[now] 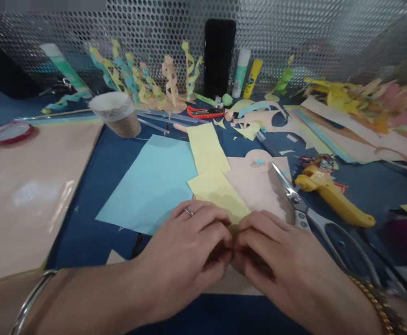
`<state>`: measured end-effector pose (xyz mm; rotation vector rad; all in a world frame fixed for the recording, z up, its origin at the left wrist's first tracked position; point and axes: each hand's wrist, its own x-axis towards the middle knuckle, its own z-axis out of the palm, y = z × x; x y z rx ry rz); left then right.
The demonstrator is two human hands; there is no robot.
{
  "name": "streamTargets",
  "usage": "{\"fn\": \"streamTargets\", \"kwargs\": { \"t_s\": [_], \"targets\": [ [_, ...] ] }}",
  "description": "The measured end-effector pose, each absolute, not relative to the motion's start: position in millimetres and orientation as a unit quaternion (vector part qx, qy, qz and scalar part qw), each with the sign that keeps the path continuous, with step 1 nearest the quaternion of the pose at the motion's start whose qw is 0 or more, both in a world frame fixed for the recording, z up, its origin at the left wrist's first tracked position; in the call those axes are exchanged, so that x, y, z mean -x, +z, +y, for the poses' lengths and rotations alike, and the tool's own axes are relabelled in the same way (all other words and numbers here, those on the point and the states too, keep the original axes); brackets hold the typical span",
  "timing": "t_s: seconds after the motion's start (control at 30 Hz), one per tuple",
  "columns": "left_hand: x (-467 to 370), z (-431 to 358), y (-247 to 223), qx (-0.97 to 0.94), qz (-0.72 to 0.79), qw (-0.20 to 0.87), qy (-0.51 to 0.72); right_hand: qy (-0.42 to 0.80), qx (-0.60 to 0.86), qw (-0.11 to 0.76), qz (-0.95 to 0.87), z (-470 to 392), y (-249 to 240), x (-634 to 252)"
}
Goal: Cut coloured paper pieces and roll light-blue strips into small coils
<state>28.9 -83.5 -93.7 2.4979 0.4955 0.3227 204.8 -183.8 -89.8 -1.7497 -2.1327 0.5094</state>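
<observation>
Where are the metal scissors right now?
The metal scissors lie open on the table just right of the right hand, beside the yellow glue gun.

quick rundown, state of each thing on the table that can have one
left hand: fingers curled, pinching the near end of the yellow strip
right hand: fingers curled, pinching the same end
yellow strip: bent, far part flat on the table
scissors: lying flat, blades shut
phone: upright against the mesh wall, screen dark
paper cup: upright
glue sticks: upright, capped
blue sheet: flat, uncut
</observation>
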Motion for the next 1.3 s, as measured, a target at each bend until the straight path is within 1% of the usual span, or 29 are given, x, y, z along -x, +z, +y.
{"fn": "streamTargets", "kwargs": {
  "t_s": [0.1, 0.23, 0.3, 0.57, 0.77, 0.93, 1.0, 1.13, 1.3],
  "targets": [
    [-28.0, -84.2, -93.3, -0.943, 0.162, 0.251, 0.145, 0.193, 0.619, 0.164, -0.743, -182.4, -90.2, -203.7],
    [-24.4, -86.4, -94.4, -0.960, 0.109, 0.168, 0.193, 0.193, 0.629, 0.167, -0.735, -178.7, -89.5, -203.3],
    [-21.9, -87.3, -95.3, -0.966, 0.098, 0.139, 0.193, 0.203, 0.631, 0.165, -0.731, -176.8, -87.9, -203.7],
    [-18.1, -87.7, -97.8, -0.975, 0.079, 0.118, 0.172, 0.235, 0.632, 0.188, -0.714, -172.9, -85.8, -205.8],
    [-19.9, -87.7, -94.4, -0.967, 0.101, 0.138, 0.187, 0.232, 0.585, 0.212, -0.748, -179.4, -82.7, -213.8],
    [-21.7, -87.1, -92.2, -0.963, 0.113, 0.166, 0.181, 0.120, 0.549, 0.197, -0.803, -182.0, -83.0, -214.0],
    [-23.6, -86.3, -92.1, -0.958, 0.117, 0.185, 0.183, 0.101, 0.543, 0.190, -0.812, -180.6, -84.7, -212.1],
    [-27.5, -84.8, -90.6, -0.945, 0.140, 0.234, 0.182, 0.123, 0.550, 0.177, -0.807, -178.0, -86.5, -209.8],
    [-29.5, -85.7, -90.6, -0.939, 0.153, 0.258, 0.167, 0.152, 0.560, 0.168, -0.797, -177.5, -84.9, -209.8]
  ]
}}
